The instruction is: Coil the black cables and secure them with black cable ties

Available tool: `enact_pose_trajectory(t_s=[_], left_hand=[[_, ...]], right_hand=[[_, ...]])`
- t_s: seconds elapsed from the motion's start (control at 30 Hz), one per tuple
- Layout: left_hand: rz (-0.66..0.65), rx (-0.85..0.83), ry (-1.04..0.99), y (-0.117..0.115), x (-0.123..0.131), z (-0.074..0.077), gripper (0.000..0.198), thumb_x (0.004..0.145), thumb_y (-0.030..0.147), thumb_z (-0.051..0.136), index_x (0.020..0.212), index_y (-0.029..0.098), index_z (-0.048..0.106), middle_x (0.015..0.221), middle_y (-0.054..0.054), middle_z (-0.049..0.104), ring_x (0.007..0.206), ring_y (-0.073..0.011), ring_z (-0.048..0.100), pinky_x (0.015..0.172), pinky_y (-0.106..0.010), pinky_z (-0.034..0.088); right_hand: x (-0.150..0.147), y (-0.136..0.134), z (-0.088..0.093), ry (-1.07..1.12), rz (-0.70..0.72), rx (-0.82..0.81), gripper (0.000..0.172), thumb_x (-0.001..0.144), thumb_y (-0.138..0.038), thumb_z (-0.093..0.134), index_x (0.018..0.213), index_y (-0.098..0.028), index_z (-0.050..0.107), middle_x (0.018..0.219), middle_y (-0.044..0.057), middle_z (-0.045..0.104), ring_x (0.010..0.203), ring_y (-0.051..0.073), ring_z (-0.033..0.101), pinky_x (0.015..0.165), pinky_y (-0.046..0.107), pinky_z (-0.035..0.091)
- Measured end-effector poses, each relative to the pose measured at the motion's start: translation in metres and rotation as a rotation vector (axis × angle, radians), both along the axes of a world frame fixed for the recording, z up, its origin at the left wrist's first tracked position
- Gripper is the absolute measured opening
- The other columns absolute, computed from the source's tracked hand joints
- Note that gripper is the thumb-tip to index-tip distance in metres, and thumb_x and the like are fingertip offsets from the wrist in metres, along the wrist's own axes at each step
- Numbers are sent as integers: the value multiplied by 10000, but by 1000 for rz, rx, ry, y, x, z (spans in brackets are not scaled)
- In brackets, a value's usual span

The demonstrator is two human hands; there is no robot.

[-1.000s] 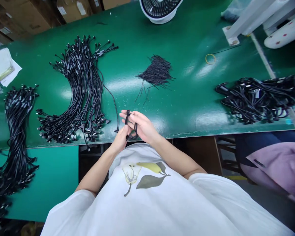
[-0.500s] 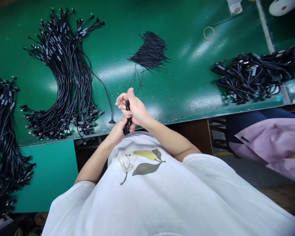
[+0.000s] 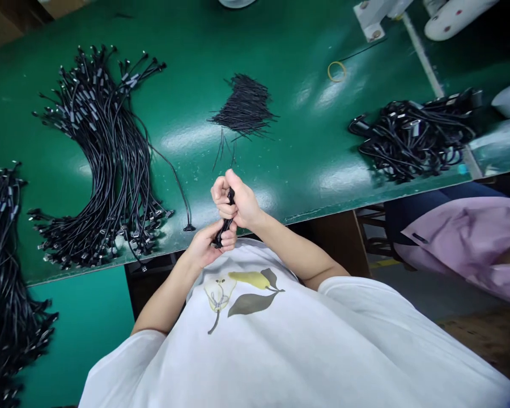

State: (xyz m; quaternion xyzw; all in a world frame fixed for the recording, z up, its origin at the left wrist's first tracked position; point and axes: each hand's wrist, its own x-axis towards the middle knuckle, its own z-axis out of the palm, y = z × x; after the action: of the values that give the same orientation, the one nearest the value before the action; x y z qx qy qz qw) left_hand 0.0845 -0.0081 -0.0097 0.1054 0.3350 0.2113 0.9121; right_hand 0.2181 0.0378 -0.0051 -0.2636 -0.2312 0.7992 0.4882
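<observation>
A black cable (image 3: 226, 225), folded into a short bundle, is held between both hands in front of my shirt, just at the table's near edge. My left hand (image 3: 204, 247) grips its lower end. Higher up, the fingers of my right hand (image 3: 240, 199) curl around the upper end, with the thumb pointing up. Fingers cover much of the bundle, so any tie on it is hidden. Beyond the hands lies a pile of thin black twist ties (image 3: 245, 106), with a few loose ones on its near side.
A large heap of black cables (image 3: 110, 153) spreads on the green table (image 3: 289, 164) at left, with another cable heap (image 3: 4, 266) farther left. Bundled cables (image 3: 416, 136) lie at right, near a yellow ring (image 3: 336, 71). A person in pink (image 3: 471, 238) sits at right.
The view has shifted, so the table and its piles appear lower and slightly left. Both hands keep their hold on the folded cable, with more of it showing between them.
</observation>
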Motion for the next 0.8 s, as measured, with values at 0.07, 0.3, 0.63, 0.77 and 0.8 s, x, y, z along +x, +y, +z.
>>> enact_pose_trajectory(t_s=[0.07, 0.3, 0.63, 0.77, 0.8], left_hand=[[-3, 34, 1, 1, 2, -2, 258, 765, 320, 733, 849, 92, 645, 632, 30, 369, 562, -74, 391, 521, -193, 341], [15, 213, 200, 1, 0, -12, 341, 742, 399, 770, 771, 100, 608, 593, 48, 366, 528, -56, 335, 513, -203, 275], [308, 308, 301, 27, -1, -3, 320, 731, 386, 781, 785, 127, 601, 605, 54, 390, 515, -52, 370, 481, -188, 318], [368, 318, 288, 25, 0, 2, 303, 746, 373, 774, 780, 122, 608, 598, 58, 381, 498, -40, 353, 468, -175, 308], [376, 322, 284, 25, 0, 3, 303, 746, 373, 775, 793, 119, 617, 595, 59, 382, 496, -38, 352, 468, -174, 308]], right_hand=[[0, -1, -2, 6, 32, 28, 507, 891, -653, 443, 708, -180, 456, 537, -104, 286, 368, 3, 104, 327, 140, 117], [38, 22, -25, -497, 52, 319, 441, 956, -538, 389, 840, -158, 582, 652, -42, 461, 491, 61, 434, 487, 204, 391], [177, 116, -66, -1391, -391, 262, 306, 741, -1, 663, 626, -176, 440, 683, -65, 313, 657, 75, 235, 716, 227, 280], [172, 91, -55, -1387, -386, 284, 279, 766, -62, 658, 672, -220, 448, 648, -44, 377, 628, 103, 299, 656, 263, 287], [167, 79, -51, -1378, -391, 283, 239, 790, -97, 643, 706, -225, 458, 638, -40, 406, 627, 108, 339, 653, 267, 297]])
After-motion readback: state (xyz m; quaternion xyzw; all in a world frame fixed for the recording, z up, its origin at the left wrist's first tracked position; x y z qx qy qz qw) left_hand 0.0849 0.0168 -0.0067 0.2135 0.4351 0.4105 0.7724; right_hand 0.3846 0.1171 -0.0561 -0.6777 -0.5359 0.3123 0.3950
